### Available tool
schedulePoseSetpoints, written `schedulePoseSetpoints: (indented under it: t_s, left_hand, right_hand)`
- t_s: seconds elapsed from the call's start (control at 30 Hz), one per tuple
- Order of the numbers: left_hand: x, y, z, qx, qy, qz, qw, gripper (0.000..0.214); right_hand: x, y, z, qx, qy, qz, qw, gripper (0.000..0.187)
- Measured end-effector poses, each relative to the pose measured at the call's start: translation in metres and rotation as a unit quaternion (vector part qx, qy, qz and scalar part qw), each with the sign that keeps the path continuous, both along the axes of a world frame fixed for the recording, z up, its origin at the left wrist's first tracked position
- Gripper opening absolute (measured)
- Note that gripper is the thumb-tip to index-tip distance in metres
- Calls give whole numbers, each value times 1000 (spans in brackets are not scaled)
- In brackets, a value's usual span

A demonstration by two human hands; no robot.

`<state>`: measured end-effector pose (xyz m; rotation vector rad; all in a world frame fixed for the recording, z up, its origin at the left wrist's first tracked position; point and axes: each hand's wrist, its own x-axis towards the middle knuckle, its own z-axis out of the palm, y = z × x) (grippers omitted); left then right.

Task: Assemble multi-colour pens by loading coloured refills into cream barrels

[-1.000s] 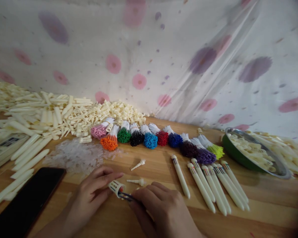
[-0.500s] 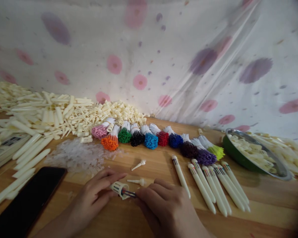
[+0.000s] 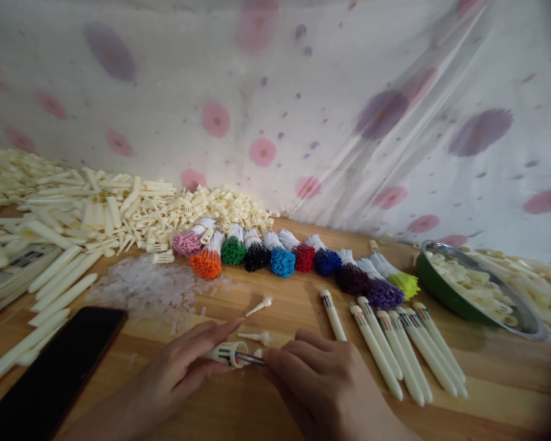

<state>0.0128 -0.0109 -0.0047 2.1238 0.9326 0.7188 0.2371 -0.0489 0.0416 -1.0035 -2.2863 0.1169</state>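
Between the thumb and fingers of my left hand is a short cream pen part with slots in its side, its open end facing right. My right hand pinches a few thin, dark refills that reach into that open end. Their tips inside the pen part are hard to see. Just behind the hands lie two small cream stepped pieces, one farther back and one close to my fingers. A bit of a white piece shows near my right fingertips.
Bundles of refills in several colours, among them orange, cross the table's middle. Finished-looking multicolour pens lie right, before a green bowl of cream parts. Left are a black phone, clear plastic bits and heaped cream parts.
The pen part has turned so its open end points more to the right. Both hands have shifted slightly right, and the whole view has moved a little.
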Motion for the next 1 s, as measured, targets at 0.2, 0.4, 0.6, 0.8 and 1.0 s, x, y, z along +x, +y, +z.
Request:
schedulePoseSetpoints:
  t_s: [0.2, 0.4, 0.6, 0.8, 1.0]
  left_hand:
    - [-3, -3, -3, -30, -14, 26, 999, 27]
    - [-4, -1, 1, 16, 5, -13, 1000, 30]
    - [-7, 1, 2, 48, 29, -29, 998, 32]
    - [-9, 0, 6, 73, 56, -31, 995, 30]
    - [-8, 3, 6, 106, 72, -38, 991, 29]
  right_hand:
    - [1, 2, 6, 32, -19, 33, 999, 21]
    - [0, 3, 1, 93, -11, 48, 994, 25]
    - [0, 2, 0, 118, -33, 47, 991, 25]
    - [3, 3, 6, 131, -65, 50, 988, 25]
    - [5, 1, 16, 158, -123, 55, 978, 25]
